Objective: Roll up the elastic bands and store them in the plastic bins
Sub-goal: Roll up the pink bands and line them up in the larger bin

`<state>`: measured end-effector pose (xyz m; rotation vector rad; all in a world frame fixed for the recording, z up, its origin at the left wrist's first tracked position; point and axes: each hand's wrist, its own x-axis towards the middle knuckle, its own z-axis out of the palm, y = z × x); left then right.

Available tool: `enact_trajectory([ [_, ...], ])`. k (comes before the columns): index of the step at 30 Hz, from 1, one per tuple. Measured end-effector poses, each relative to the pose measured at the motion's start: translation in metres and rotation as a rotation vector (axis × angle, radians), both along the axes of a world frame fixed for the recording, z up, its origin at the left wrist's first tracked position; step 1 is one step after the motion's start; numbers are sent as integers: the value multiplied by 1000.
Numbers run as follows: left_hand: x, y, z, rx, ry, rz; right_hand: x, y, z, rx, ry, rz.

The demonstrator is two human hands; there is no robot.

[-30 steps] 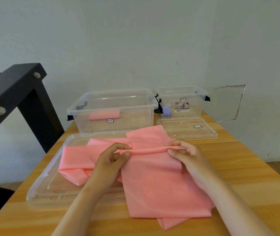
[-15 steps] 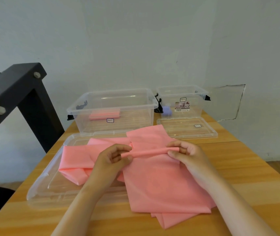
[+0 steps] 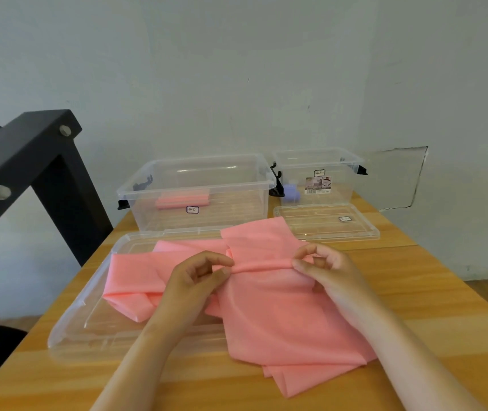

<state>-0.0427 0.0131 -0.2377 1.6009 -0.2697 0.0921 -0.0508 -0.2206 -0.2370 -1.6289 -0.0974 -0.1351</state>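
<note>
Fingers (image 3: 221, 272) of left hand (image 3: 195, 283) and right hand (image 3: 328, 271) pinch either end of the pink elastic band (image 3: 281, 315) roll; axis left-right, loose sheet nearward (hands equally close).

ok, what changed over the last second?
The left hand and right hand kept pinching the pink band at its far fold, turning it into a tighter roll; the near edge crept slightly toward them. Nothing was let go. The large bin, its rolled band, small bin, large lid and small lid stayed put.
</note>
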Motion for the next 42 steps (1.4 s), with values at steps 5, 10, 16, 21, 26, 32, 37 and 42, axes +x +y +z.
enact_trajectory([
  [5, 2, 3, 1, -11, 22, 21, -1, 1, 2, 30, 21, 10],
  [10, 0, 1, 0, -54, 58, 7, -1, 2, 1, 15, -8, 1],
  [16, -2, 1, 4, -118, 63, -11, 0, 0, 3, 60, -2, 22],
  [21, -1, 1, 4, -67, 42, 15, -1, -1, 2, 61, -11, -10],
  [26, 2, 4, 2, -29, 43, 52, -1, -1, 2, 91, 17, -15],
  [32, 0, 3, 1, -13, 47, 13, -2, 0, 3, 98, -14, 10],
  [37, 0, 2, 2, -40, 76, -32, -1, 0, 3, 119, 0, 24],
  [42, 0, 4, 2, -55, 111, -44, -2, 1, 5, 148, -30, 8],
])
